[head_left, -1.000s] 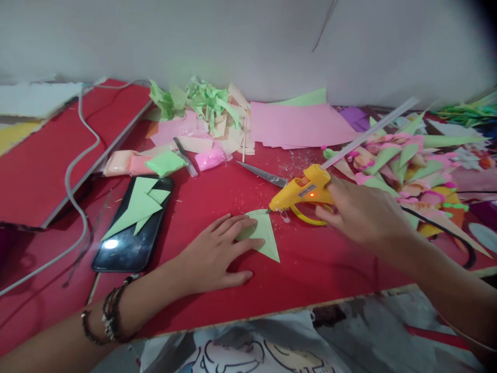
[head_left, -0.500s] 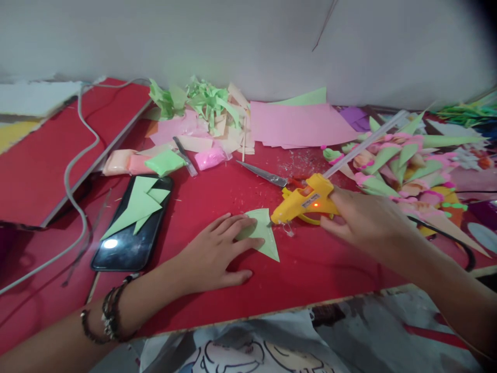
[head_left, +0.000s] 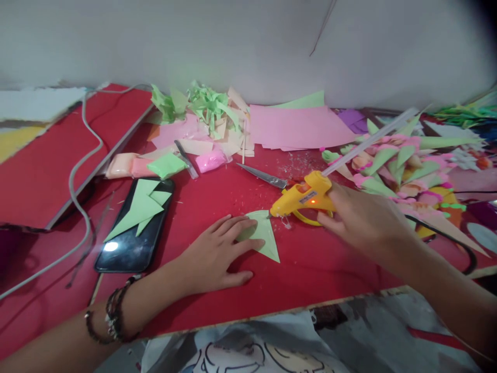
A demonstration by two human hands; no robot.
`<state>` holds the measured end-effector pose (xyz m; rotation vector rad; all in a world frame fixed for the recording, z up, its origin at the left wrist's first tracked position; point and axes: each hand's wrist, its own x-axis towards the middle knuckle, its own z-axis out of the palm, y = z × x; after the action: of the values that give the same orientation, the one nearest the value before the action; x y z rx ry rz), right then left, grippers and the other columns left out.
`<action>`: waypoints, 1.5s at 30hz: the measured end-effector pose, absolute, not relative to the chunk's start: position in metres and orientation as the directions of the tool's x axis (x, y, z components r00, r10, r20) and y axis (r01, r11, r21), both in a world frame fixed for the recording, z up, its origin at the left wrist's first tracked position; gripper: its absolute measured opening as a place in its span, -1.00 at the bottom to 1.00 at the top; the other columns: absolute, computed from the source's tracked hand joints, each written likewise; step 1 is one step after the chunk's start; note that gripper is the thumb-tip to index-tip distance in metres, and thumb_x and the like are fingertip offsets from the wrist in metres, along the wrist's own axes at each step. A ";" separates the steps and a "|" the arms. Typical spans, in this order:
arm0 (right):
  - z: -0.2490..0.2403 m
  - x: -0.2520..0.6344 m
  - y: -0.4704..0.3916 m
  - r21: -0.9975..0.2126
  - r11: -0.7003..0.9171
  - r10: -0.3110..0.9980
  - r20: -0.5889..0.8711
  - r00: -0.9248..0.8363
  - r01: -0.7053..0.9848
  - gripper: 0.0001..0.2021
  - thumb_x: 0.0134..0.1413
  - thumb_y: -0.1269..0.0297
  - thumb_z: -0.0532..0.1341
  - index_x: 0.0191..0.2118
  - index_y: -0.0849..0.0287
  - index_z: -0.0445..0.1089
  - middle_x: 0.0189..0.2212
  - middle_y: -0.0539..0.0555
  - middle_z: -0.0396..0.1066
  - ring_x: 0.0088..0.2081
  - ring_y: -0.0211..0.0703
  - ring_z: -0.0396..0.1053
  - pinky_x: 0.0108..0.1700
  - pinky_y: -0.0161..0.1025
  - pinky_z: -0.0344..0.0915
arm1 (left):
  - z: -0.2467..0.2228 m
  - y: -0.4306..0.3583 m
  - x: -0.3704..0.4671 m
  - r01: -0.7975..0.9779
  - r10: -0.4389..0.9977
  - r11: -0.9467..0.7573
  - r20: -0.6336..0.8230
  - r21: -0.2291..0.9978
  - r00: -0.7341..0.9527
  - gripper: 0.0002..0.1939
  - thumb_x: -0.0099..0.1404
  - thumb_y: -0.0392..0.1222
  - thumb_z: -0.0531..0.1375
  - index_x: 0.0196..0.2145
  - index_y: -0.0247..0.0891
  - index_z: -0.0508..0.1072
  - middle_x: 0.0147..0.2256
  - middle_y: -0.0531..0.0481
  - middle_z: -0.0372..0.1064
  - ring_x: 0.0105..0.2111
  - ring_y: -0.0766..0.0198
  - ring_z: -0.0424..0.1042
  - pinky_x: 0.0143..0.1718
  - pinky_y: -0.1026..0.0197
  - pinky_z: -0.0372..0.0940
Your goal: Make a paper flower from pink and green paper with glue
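Note:
My left hand (head_left: pixel 221 254) lies flat with fingers spread, pressing a light green paper piece (head_left: pixel 267 238) onto the red tabletop. Wrapped around the handle of a yellow hot glue gun (head_left: pixel 298 199) is my right hand (head_left: pixel 353 217). The gun's orange light is lit and a clear glue stick (head_left: pixel 368 142) juts from its back. Its nozzle is at the paper's upper right edge; whether it touches, I cannot tell. Just behind the gun lie scissors (head_left: pixel 264 176), their handles partly hidden by it.
Several green paper pieces (head_left: pixel 143 207) lie on a phone (head_left: pixel 128 254) at left. Behind are clay packets (head_left: pixel 166 166), a cutter (head_left: pixel 186 158), paper scraps (head_left: pixel 212 106) and pink sheets (head_left: pixel 298 127). Paper flowers (head_left: pixel 404 166) pile at right. A white cable (head_left: pixel 73 176) crosses the left side.
The glue gun in my right hand has moved slightly left, bringing its nozzle in over the paper's edge. My left hand keeps its place on the paper.

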<state>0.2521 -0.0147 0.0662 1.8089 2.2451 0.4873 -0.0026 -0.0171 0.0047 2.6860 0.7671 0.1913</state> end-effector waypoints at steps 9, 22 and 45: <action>0.063 0.269 -0.029 0.277 0.321 0.912 0.168 -0.374 0.906 -0.81 -0.09 0.13 0.06 -0.47 0.15 0.17 -0.71 -0.06 0.19 -0.71 -0.23 0.16 -0.64 -0.35 -0.09 | 0.006 -0.016 -0.002 0.500 0.540 -0.786 0.010 0.363 0.842 -0.53 0.19 0.08 0.04 0.04 -0.09 0.20 0.11 -0.10 0.03 0.14 0.09 -0.04 0.13 -0.01 -0.11; 0.058 0.302 0.035 -0.087 0.053 0.981 0.190 -0.035 0.995 -0.84 0.14 0.25 -0.08 -0.28 0.23 0.11 -0.32 0.24 0.31 -0.24 -0.06 0.29 -0.28 -0.26 0.15 | 0.013 -0.020 -0.004 0.509 0.558 -0.773 0.023 0.379 0.830 -0.56 0.20 0.02 0.06 0.04 -0.04 0.21 0.14 -0.09 0.00 0.12 0.05 0.01 0.10 -0.04 -0.03; 0.069 0.283 0.001 -0.091 0.173 0.982 0.088 -0.165 0.981 -0.71 0.08 0.22 -0.02 -0.21 0.21 0.36 -0.33 0.13 0.44 -0.35 -0.11 0.39 -0.38 -0.24 0.25 | 0.011 -0.004 0.013 0.750 0.859 -0.476 0.059 0.460 0.508 -0.77 0.07 -0.15 0.19 -0.33 -0.27 0.27 -0.26 -0.05 0.25 -0.26 0.18 0.25 -0.25 0.13 0.22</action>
<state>0.2832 0.0011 0.0692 2.1055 2.4985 -0.0213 0.0133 -0.0044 0.0106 2.3788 1.3336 0.3992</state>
